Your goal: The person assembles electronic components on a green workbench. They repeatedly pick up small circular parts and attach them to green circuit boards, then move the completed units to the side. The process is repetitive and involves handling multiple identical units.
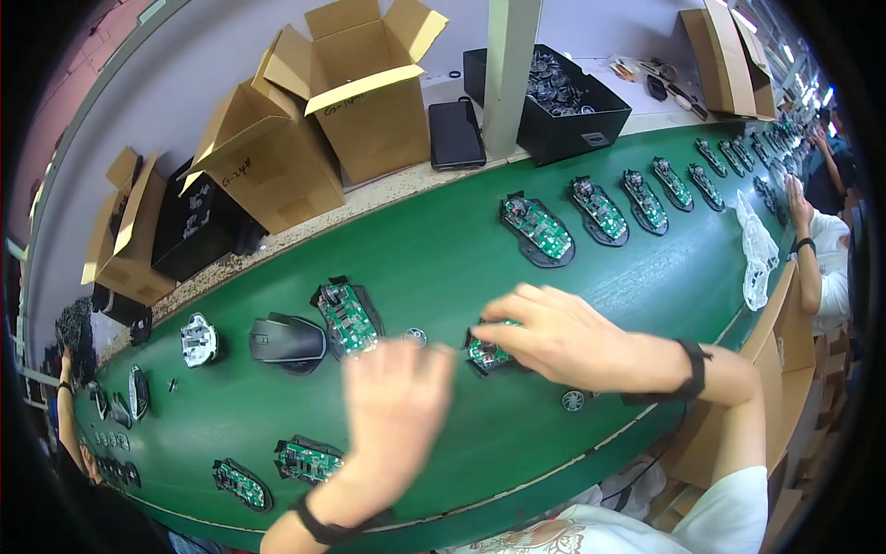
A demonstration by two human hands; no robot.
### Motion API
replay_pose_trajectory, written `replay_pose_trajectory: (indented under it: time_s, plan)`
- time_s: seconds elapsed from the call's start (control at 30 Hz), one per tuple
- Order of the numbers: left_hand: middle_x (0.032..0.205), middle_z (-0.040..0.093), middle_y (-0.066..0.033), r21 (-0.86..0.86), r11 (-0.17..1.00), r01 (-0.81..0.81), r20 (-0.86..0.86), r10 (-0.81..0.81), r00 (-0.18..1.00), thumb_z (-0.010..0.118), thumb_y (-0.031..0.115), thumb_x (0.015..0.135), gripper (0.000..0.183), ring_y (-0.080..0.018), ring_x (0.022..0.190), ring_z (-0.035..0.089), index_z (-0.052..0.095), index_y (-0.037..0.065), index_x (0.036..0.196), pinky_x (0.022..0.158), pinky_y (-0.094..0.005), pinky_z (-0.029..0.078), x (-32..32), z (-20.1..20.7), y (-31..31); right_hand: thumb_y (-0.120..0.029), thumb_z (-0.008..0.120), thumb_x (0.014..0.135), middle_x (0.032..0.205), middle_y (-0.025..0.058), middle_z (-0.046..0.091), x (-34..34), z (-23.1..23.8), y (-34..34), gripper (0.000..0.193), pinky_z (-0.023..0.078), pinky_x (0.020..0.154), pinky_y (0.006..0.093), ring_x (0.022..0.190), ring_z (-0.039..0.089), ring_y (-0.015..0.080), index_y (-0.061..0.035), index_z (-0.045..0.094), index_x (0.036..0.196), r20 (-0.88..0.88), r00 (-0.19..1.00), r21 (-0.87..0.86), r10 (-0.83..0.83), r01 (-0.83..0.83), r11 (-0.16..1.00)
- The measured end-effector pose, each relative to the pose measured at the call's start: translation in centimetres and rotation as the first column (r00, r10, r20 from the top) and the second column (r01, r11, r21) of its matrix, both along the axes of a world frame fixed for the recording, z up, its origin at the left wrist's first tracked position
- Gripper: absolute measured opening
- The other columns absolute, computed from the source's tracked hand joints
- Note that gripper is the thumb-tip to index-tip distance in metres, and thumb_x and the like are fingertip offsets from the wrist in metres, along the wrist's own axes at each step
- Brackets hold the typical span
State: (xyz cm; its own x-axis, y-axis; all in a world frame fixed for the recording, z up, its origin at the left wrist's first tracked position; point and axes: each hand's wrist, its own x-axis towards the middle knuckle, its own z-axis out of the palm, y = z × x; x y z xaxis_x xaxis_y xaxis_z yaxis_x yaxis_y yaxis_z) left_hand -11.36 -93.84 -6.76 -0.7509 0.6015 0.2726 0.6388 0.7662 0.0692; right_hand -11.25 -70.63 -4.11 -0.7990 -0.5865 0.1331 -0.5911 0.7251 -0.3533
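Observation:
My right hand [558, 337] is closed over a black mouse base with a green circuit board [484, 355], fingers curled at its upper end. My left hand [397, 406] hangs over the green bench and is smeared by motion, so its fingers are unclear. Just beyond it lie another mouse base with a circuit board [347, 314] and a small round scroll wheel [415, 336]. Beside these sits a black mouse shell [288, 343]. A second scroll wheel [572, 401] rests below my right wrist.
Two more board-fitted bases [242, 484] [307, 460] lie at the near left, and a row of them [538, 229] runs far right. A white-and-black mouse part [198, 340] stands left. Cardboard boxes [369, 111] and a black bin of small parts [572, 129] line the back ledge. Co-workers' arms [808, 268] show at both sides.

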Motion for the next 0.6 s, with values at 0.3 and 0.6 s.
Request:
replay_pose_trajectory:
  time_s: [0.3, 0.6]
  plan:
    - [0.121, 0.061, -0.0174, 0.138, 0.971, 0.194, 0.136, -0.213, 0.968, 0.06, 0.012, 0.082, 0.051, -0.033, 0.118, 0.057, 0.058, 0.007, 0.133, 0.094, -0.0501, 0.046, 1.4, -6.3, 8.2, -0.007, 0.069, 0.083, 0.114, 0.0084, 0.067, -7.3, -1.0, -5.3, 0.031, 0.053, 0.091, 0.0419, 0.107, 0.062, 0.0299, -0.0084, 0.072, 0.114, 0.285, 0.932, -0.039, 0.225, -0.223, 0.974]
    - [0.142, 0.052, -0.0122, 0.027, 0.908, 0.419, 0.269, -0.41, 0.871, 0.059, 0.015, 0.086, 0.054, -0.0268, 0.135, 0.047, 0.052, 0.012, 0.139, 0.105, -0.0543, 0.042, 2.7, -2.8, -1.8, -0.005, 0.07, 0.076, 0.107, 0.0137, 0.067, -7.4, -4.4, -7.9, 0.03, 0.055, 0.084, 0.0435, 0.102, 0.066, 0.0324, -0.0051, 0.074, 0.105, 0.187, 0.923, -0.095, 0.336, -0.324, 0.941]
